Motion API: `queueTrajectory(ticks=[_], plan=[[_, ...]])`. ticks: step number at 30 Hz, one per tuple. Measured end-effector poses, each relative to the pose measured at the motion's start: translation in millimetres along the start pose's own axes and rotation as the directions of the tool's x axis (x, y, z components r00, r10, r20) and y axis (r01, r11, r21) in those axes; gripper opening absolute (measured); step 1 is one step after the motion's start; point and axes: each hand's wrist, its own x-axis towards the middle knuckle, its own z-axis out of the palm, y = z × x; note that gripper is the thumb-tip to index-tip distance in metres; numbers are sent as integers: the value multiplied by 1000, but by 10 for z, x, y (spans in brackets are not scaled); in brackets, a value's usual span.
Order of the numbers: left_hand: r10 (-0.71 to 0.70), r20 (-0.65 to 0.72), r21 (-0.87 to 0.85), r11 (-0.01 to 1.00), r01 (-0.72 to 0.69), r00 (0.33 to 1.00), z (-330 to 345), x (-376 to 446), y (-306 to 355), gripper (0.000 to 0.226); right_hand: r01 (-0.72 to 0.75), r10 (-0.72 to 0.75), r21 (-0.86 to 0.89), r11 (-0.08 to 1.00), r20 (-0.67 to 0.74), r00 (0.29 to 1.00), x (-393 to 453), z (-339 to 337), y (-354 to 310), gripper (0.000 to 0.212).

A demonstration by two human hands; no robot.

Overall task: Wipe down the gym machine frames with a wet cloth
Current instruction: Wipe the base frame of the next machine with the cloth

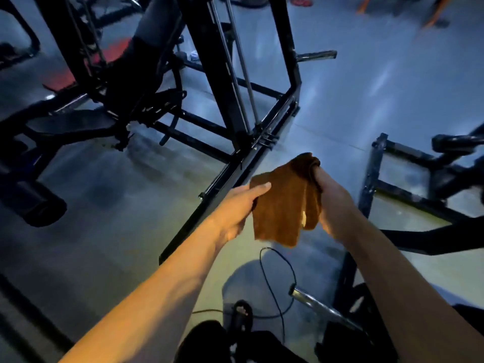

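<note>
A brown cloth hangs between both hands in mid-air, in the middle of the view. My left hand pinches its left edge with the thumb on top. My right hand grips the bunched top right corner. Just beyond the cloth runs the black base rail of a gym machine frame, slanting from near left up to the far right. Its black uprights and two chrome guide rods rise behind.
A second black frame stands at the right. A padded bench and footplate sit at the left. A thin cable loops over the grey floor near my sandalled foot. A chrome bar lies at the lower right.
</note>
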Motion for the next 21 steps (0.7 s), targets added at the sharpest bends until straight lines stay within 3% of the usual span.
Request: queueTrajectory(ticks=[3, 6, 10, 13, 17, 21], plan=[[86, 18, -22, 996, -86, 996, 77, 402, 280, 20, -26, 23, -110, 994, -29, 999, 301, -33, -168, 55], [119, 70, 19, 993, -120, 990, 197, 812, 537, 24, -44, 29, -206, 977, -74, 997, 574, -126, -242, 49], [100, 191, 121, 985, -124, 977, 423, 1364, 892, 23, 13, -49, -141, 990, -257, 965, 1062, -395, -300, 16], [66, 291, 238, 961, -140, 954, 615, 1836, 1124, 31, 64, -75, -44, 997, -334, 939, 1385, -582, -480, 20], [-55, 377, 273, 960, -54, 925, 926, 2499, 1381, 35, 62, -233, -344, 937, -483, 844, 1749, -875, -687, 24], [-134, 405, 354, 935, -20, 905, 1329, 3044, 1490, 30, 39, -240, -326, 945, -607, 758, 1952, -1244, -877, 19]])
